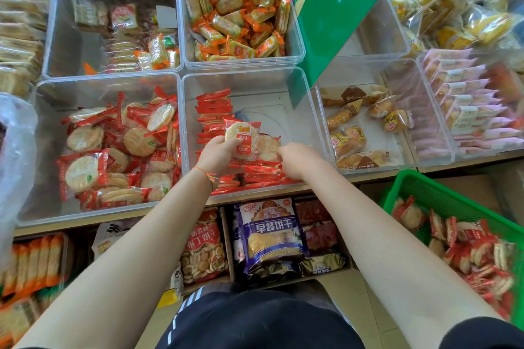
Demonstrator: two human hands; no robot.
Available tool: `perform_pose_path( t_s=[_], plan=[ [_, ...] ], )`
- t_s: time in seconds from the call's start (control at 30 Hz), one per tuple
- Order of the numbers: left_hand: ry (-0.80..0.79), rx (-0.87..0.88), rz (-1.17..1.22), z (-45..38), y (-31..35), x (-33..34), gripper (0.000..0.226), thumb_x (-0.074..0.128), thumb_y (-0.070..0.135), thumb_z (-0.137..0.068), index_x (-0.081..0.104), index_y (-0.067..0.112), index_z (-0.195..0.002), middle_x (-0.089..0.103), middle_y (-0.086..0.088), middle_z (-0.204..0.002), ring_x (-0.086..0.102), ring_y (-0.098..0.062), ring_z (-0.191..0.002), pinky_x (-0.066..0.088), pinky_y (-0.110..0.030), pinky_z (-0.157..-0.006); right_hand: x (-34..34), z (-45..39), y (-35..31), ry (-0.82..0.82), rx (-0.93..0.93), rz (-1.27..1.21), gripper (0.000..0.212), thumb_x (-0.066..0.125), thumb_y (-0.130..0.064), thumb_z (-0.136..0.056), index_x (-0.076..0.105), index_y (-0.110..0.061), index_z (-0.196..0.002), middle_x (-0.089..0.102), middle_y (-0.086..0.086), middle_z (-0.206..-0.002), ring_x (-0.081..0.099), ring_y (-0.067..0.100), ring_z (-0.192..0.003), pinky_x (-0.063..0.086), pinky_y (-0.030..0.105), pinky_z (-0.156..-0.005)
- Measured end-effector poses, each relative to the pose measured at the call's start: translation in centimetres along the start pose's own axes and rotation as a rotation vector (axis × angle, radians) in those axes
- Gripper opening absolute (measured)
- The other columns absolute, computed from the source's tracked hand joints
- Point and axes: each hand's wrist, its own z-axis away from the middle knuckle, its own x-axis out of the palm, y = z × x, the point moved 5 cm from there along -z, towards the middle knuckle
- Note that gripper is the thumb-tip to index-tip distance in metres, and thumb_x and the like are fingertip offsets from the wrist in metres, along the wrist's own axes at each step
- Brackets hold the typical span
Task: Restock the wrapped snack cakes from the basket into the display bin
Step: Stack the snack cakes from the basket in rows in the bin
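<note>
Both hands reach into the clear display bin [297, 99]. Left hand [217, 154] grips a red-wrapped round rice cake packet [241, 136], held upright above the stacked packets [255, 171] beneath it. Right hand [295, 157], just beside the left, curls its fingers onto a second packet [268, 147] lying on that stack. Well right of the right forearm, the green basket [442, 198] holds more red packets [470, 246].
</note>
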Motion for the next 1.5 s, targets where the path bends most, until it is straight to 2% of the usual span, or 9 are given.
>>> perform_pose_path(
  t_s=[0.17,0.27,0.37,0.5,0.67,0.9,1.1,1.23,1.5],
  plan=[
    [-0.068,0.092,-0.100,-0.1,0.9,1.2,0.022,0.064,0.026,-0.091,0.064,0.013,-0.109,0.070,-0.008,-0.106,0.069,-0.023,-0.097,0.060,-0.035,-0.064,0.2,-0.4,1.7,-0.133,0.039,-0.199,0.037,0.043,-0.003,-0.092,0.064,-0.011,-0.121,0.064,0.010,-0.121,0.061,0.028,-0.104,0.053,0.039,-0.091],
    [-0.097,0.154,-0.200,-0.5,1.9,1.9,0.022,0.068,0.024,-0.089,0.065,0.014,-0.107,0.069,-0.012,-0.107,0.069,-0.025,-0.097,0.060,-0.040,-0.069,-2.5,-0.5,3.7,0.111,0.070,-0.587,0.044,0.042,-0.010,-0.093,0.050,-0.016,-0.136,0.055,0.010,-0.133,0.059,0.022,-0.098,0.052,0.038,-0.083],
    [-0.162,0.229,-0.322,-0.8,2.9,3.4,0.019,0.069,0.020,-0.088,0.065,0.017,-0.106,0.071,-0.007,-0.100,0.070,-0.018,-0.088,0.059,-0.031,-0.068,-5.1,0.4,4.5,0.367,-0.046,-0.825,0.067,0.057,-0.019,-0.086,0.030,-0.031,-0.146,0.037,0.007,-0.147,0.045,0.022,-0.125,0.043,0.040,-0.099],
    [-0.244,0.315,-0.489,-1.9,3.5,6.0,0.023,0.069,0.017,-0.087,0.067,0.015,-0.110,0.072,-0.010,-0.100,0.067,-0.021,-0.090,0.058,-0.038,-0.081,-5.6,0.1,3.7,0.359,-0.159,-0.580,0.040,0.068,-0.024,-0.082,0.058,-0.025,-0.121,0.061,0.003,-0.118,0.054,0.022,-0.111,0.049,0.039,-0.092],
    [0.026,0.371,-0.946,-5.3,2.5,6.6,0.052,0.059,0.019,-0.087,0.050,0.013,-0.138,0.058,-0.010,-0.133,0.053,-0.026,-0.123,0.040,-0.030,-0.101,-3.9,-0.8,5.8,0.417,0.063,-0.650,0.018,0.065,-0.031,-0.088,0.056,-0.018,-0.096,0.062,0.001,-0.088,0.058,0.021,-0.080,0.047,0.033,-0.065],
    [-0.299,0.473,-1.542,-7.9,-1.1,10.7,0.043,0.056,0.019,-0.088,0.057,0.016,-0.131,0.049,-0.007,-0.140,0.045,-0.025,-0.129,0.042,-0.039,-0.104,-2.8,-0.9,4.9,0.605,0.133,-0.390,0.017,0.055,-0.021,-0.097,0.047,-0.010,-0.108,0.054,0.005,-0.079,0.049,0.025,-0.065,0.033,0.028,-0.050],
    [-0.218,0.453,-1.683,-8.7,-1.1,10.4,0.079,0.072,0.028,-0.080,0.031,0.023,-0.148,0.021,-0.003,-0.155,0.032,-0.026,-0.137,0.048,-0.048,-0.097,-1.7,-0.7,4.4,0.651,0.107,-0.397,0.020,0.050,-0.016,-0.098,0.044,-0.009,-0.115,0.065,0.012,-0.091,0.063,0.030,-0.075,0.043,0.032,-0.054],
    [-0.116,0.547,-1.709,-9.1,-0.5,11.3,0.066,0.066,0.017,-0.081,0.036,0.014,-0.140,0.036,-0.012,-0.140,0.040,-0.031,-0.126,0.051,-0.045,-0.088,-1.5,0.1,4.7,0.699,0.098,-0.424,0.020,0.052,-0.018,-0.098,0.045,-0.008,-0.113,0.064,0.011,-0.087,0.063,0.028,-0.070,0.040,0.029,-0.052],
    [0.063,0.632,-1.713,-10.0,-0.3,12.4,0.075,0.065,0.052,-0.080,0.038,0.005,-0.132,0.050,-0.014,-0.127,0.047,-0.029,-0.117,0.043,-0.040,-0.090,-1.0,0.6,4.7,0.706,0.105,-0.468,0.018,0.053,-0.017,-0.096,0.043,-0.007,-0.108,0.060,0.009,-0.088,0.062,0.026,-0.071,0.039,0.028,-0.053]
  ],
)
